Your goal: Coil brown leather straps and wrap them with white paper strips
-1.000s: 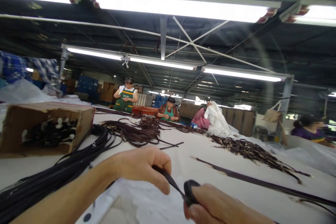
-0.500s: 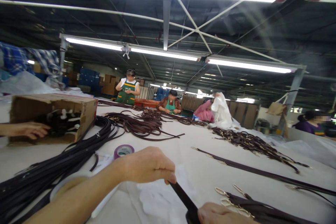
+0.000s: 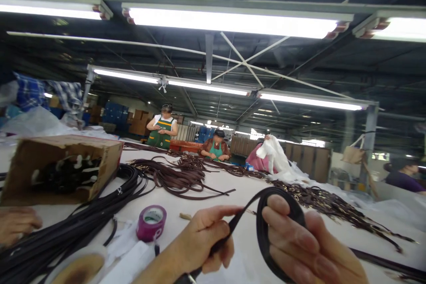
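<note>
From the head camera, we see our left hand (image 3: 208,242) low in the middle of the view, its thumb and fingers pinched shut on a flat dark strap (image 3: 262,226). Just to its right, our right hand (image 3: 306,244) is curled through a loop of that same strap, which arches over the fingers and down around their near side; that hand is closed on the loop. The strap runs taut from the left hand's pinch up into the loop, and its tail drops below the left hand toward the bottom edge. We judge the step in hand to be coiling the strap into a ring; the next move likely calls for the left hand to feed more length while the right keeps the loop from springing open. Left of the left hand a purple tape roll (image 3: 151,223) stands on the white table (image 3: 239,186). Further left lie a bundle of long black straps (image 3: 86,217) and an open cardboard box (image 3: 63,168). Another person's hand (image 3: 18,224) rests at the far left edge. Beyond both hands, brown straps (image 3: 176,173) lie heaped, and workers (image 3: 161,126) stand at the far end.
</note>
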